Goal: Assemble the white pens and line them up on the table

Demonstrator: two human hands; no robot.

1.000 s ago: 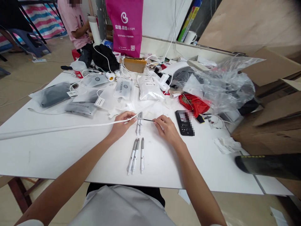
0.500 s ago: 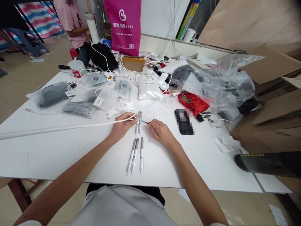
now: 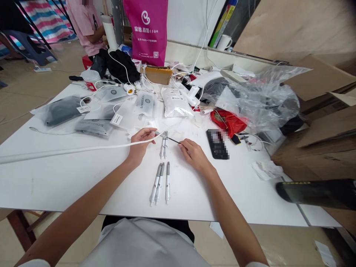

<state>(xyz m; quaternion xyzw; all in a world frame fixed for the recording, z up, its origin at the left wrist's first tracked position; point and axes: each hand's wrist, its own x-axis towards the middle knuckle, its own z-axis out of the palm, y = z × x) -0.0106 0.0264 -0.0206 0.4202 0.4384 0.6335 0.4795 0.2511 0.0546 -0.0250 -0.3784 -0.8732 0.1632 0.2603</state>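
Over the white table (image 3: 111, 185), my left hand (image 3: 139, 146) pinches the grey end of a slim pen part, partly hidden behind a white cable (image 3: 105, 148). My right hand (image 3: 193, 152) is closed on the dark thin rod (image 3: 174, 140) that reaches out from that part, slanting down to the right. Under this rod lie two white pens with grey grips (image 3: 164, 148), side by side. Nearer the table's front edge rest a pair of similar pens (image 3: 157, 185) and a single one (image 3: 167, 183) just right of them.
A black phone (image 3: 217, 144) lies right of my right hand. Behind are frosted packets (image 3: 144, 104), a red bag (image 3: 229, 122) and clear plastic (image 3: 258, 100). A dark cylindrical object (image 3: 317, 193) juts in at the right. A person in pink (image 3: 85, 29) is at the back left.
My hands have moved slightly apart, the left one up and left. More of the dark rod now shows between them.
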